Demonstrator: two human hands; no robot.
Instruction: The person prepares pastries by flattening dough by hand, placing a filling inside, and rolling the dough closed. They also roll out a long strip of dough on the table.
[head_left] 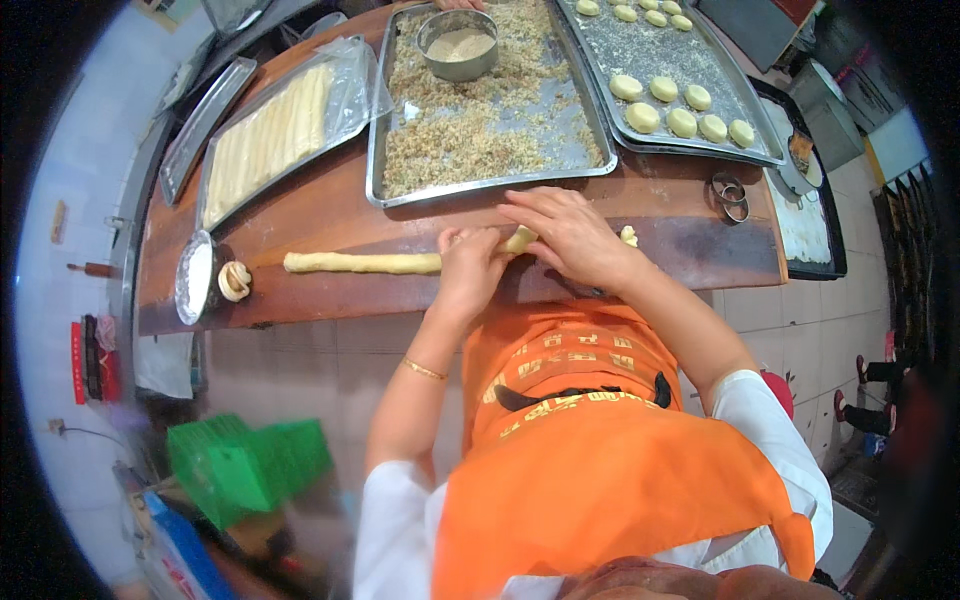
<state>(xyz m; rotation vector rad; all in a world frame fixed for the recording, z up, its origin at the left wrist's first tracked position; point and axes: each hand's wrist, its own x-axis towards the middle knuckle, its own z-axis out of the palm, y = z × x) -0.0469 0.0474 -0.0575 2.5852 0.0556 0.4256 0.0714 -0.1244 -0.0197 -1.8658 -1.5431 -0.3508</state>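
A long rope of pale yellow dough (362, 263) lies across the wooden table near its front edge. My left hand (470, 265) is closed around the rope toward its right end. Just beside it, my right hand (578, 238) has the end of the dough between its thumb and long, extended fingers; part of that grip is hidden by the hand itself. A small lump of dough (629, 236) rests on the wood behind my right wrist. To the left of the rope are a round twisted dough piece (235, 281) and a bowl of white flour (198, 277).
Ahead stands a large metal tray (440, 194) of crumbly mixture with a round sieve (457, 50) in it; another person's hand (460, 4) is behind. A tray of dough strips (268, 130), a tray of dough discs (712, 128) and metal ring cutters (730, 197) lie around.
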